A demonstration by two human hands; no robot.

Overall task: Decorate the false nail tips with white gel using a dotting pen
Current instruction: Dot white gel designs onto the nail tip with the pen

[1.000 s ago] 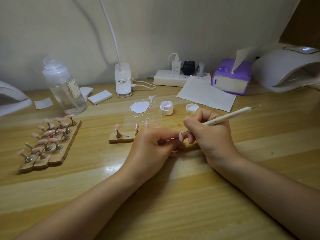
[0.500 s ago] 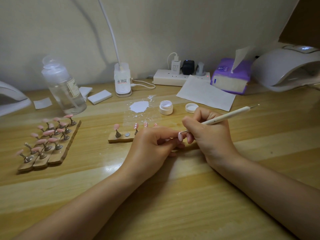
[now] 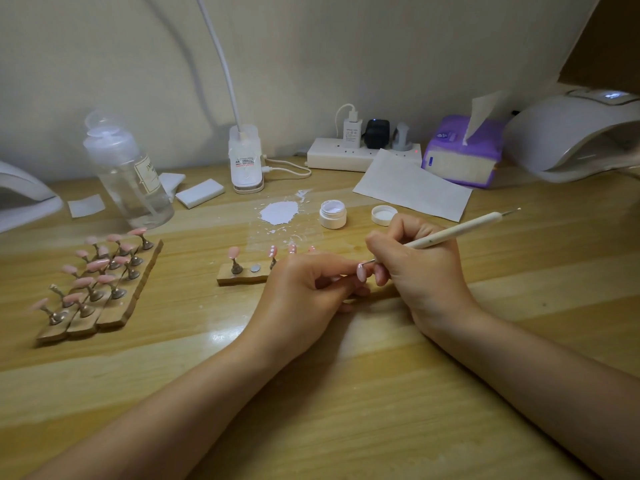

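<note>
My left hand (image 3: 304,292) pinches a pink nail tip (image 3: 361,271) on its small stand, held at table centre. My right hand (image 3: 415,268) grips a white dotting pen (image 3: 450,233) like a pencil, its metal point touching the top of that nail tip. Behind my left hand lies a wooden holder (image 3: 242,277) with one plain pink tip, a bare magnet and dotted tips partly hidden by my fingers. An open jar of white gel (image 3: 333,213) and its lid (image 3: 383,215) stand beyond, beside a white gel smear (image 3: 278,212).
A second wooden rack with several pink tips (image 3: 100,282) sits at the left. A clear bottle (image 3: 128,174), white pads, a lamp base (image 3: 245,161), a power strip (image 3: 360,152), a paper sheet, a purple tissue pack (image 3: 464,154) and a nail-curing lamp (image 3: 575,136) line the back.
Both hands stay almost in place; the pen tip keeps working at the held nail tip, with only a slight shift of the view.
</note>
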